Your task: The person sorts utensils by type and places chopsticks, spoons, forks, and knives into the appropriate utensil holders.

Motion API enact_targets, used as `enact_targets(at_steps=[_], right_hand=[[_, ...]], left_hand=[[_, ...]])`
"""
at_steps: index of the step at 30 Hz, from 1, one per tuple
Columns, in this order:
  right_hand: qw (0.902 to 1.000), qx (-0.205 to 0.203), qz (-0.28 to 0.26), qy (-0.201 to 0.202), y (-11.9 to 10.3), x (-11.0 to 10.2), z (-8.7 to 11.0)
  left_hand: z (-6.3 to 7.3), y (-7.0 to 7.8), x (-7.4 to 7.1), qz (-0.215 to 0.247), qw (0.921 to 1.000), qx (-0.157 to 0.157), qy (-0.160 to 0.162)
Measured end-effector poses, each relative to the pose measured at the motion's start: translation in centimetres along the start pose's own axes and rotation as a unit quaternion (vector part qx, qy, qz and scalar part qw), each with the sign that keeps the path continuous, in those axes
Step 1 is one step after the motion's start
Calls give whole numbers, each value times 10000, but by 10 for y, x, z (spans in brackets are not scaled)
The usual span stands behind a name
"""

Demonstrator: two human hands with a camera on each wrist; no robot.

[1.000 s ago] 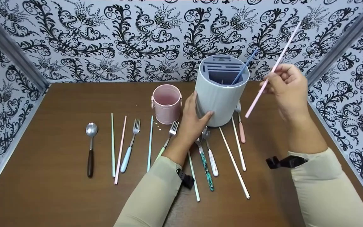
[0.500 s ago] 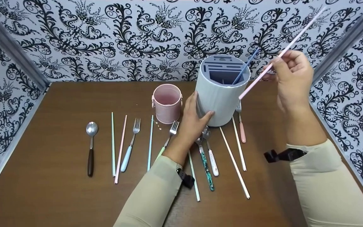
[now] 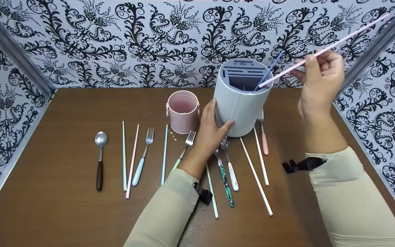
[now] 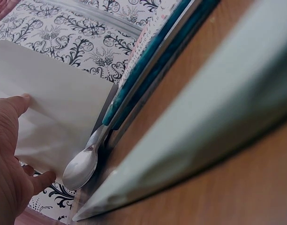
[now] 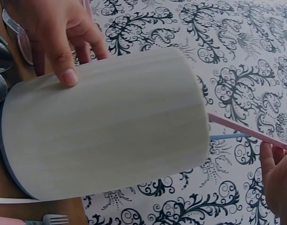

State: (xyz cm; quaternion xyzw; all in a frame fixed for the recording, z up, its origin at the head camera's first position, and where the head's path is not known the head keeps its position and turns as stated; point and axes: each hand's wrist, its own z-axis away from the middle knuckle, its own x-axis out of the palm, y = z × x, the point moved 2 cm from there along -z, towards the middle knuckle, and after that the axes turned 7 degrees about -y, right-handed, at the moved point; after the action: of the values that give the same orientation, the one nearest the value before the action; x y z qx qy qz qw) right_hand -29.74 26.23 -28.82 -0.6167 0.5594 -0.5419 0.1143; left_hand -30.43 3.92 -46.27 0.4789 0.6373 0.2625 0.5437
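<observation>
A tall white utensil holder (image 3: 240,113) with a slotted grey top stands at the back of the table. My left hand (image 3: 209,135) grips its left side, thumb on the front and fingers spread round the wall. Between thumb and fingers, my right hand (image 3: 322,79) pinches a pink chopstick (image 3: 355,33) at the holder's upper right. The pink chopstick slants steeply outward, its lower tip at the large opening's right rim. A blue chopstick (image 3: 275,63) leans out of the same opening. In the right wrist view, both the pink chopstick (image 5: 239,126) and blue chopstick (image 5: 227,137) project past the holder's rim.
A pink cup (image 3: 183,120) stands left of the holder. Spread over the table (image 3: 57,206) are a dark-handled spoon (image 3: 99,168), a blue-handled fork (image 3: 139,171), more chopsticks and spoons, and a pink-handled fork (image 3: 265,143). Patterned walls enclose the back and sides.
My right hand has moved up and toward the holder, tilting the pink chopstick flatter. Its lower tip has gone from beside the holder to the opening's rim. My left hand stays put.
</observation>
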Motion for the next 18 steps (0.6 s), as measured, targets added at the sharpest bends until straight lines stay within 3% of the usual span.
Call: enact_targets(at_steps=[18], right_hand=[[9968, -300, 568, -478, 36, -3, 6]], left_hand=[[0, -1, 1, -29, 10000, 5, 40]])
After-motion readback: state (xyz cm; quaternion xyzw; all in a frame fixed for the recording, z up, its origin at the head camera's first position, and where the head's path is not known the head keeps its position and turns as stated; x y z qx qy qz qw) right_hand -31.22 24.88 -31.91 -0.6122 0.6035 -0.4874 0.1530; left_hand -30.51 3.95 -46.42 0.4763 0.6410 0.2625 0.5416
